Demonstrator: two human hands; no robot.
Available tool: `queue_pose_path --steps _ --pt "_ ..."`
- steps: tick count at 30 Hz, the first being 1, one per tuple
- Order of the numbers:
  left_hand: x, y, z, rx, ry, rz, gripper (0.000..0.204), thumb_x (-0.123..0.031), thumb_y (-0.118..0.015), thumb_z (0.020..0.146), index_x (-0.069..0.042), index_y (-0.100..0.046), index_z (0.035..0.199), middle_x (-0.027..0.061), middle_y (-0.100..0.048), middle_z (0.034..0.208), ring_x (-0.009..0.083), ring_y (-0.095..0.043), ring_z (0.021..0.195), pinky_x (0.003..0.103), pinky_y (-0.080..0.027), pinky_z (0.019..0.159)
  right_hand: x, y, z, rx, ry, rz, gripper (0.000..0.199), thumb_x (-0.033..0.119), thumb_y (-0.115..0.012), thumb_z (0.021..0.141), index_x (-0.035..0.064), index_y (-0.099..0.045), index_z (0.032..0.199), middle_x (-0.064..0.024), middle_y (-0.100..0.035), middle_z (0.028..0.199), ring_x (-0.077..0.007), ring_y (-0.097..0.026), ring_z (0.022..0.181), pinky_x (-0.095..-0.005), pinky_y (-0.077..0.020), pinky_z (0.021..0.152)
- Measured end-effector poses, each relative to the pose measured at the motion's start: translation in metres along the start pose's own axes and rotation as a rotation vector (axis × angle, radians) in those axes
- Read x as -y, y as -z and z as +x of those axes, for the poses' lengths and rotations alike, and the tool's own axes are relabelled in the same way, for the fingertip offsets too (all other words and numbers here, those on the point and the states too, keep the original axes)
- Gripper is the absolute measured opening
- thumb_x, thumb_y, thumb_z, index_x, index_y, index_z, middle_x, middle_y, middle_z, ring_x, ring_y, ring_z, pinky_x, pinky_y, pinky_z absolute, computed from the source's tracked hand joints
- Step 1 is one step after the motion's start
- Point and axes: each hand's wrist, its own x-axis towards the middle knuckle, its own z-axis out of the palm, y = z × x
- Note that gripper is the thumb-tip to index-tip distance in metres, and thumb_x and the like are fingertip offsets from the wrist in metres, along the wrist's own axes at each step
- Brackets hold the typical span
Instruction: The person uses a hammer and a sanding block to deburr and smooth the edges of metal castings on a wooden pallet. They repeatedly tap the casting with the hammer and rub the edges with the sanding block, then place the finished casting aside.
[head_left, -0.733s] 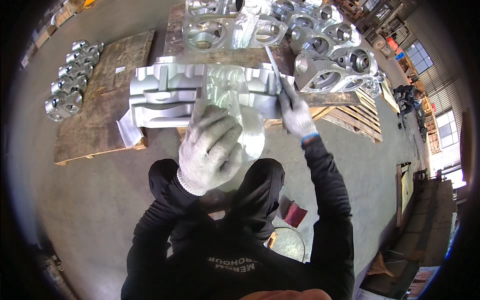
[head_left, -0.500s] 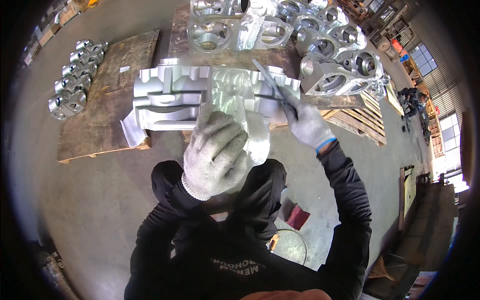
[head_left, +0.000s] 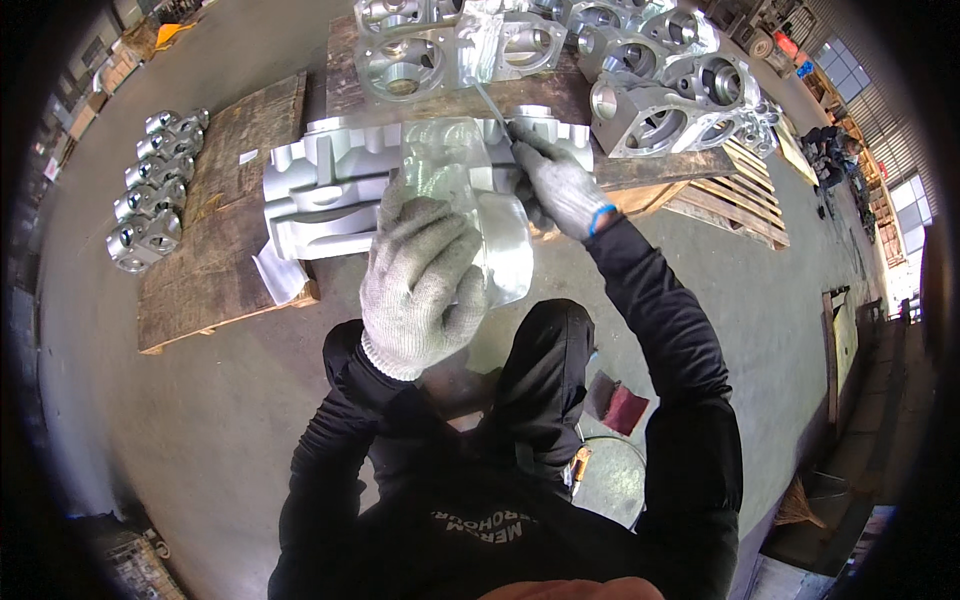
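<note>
Housings (head_left: 650,95) crowd behind; bare floor (head_left: 200,420) lies left.

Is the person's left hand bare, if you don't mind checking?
No, the left hand wears a grey knitted glove as it grips the shiny metal casting.

Small silver castings (head_left: 150,190) line a wooden pallet (head_left: 225,250) on the left.

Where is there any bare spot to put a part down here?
Bare wood shows on the left pallet, between the row of small fittings and the long casting. The back pallet is crowded with housings. Both gloved hands, left and right, are busy.
</note>
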Motion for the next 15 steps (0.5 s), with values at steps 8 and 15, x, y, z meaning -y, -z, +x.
queue_pose_path --steps 8,15 --pt "-0.002 0.000 -0.002 0.003 0.003 0.012 0.029 0.002 -0.066 0.079 -0.001 -0.068 0.107 0.0141 -0.065 0.113 0.0364 -0.064 0.114 0.060 -0.040 0.115 -0.001 0.011 0.000 -0.051 0.133 -0.528 0.040 0.021 -0.049 0.101 0.0108 -0.057 0.139 -0.0269 -0.067 0.083 -0.0450 -0.067 0.080 -0.0534 -0.0526 0.075" --pt "-0.003 0.002 -0.001 0.019 -0.005 0.025 0.029 0.000 -0.067 0.078 -0.001 -0.070 0.107 0.0138 -0.066 0.111 0.0364 -0.064 0.114 0.061 -0.038 0.116 -0.005 0.018 0.005 -0.089 0.251 -0.641 0.045 0.028 -0.047 0.104 0.0136 -0.052 0.146 -0.0213 -0.064 0.070 -0.0339 -0.065 0.058 -0.0452 -0.0547 0.060"
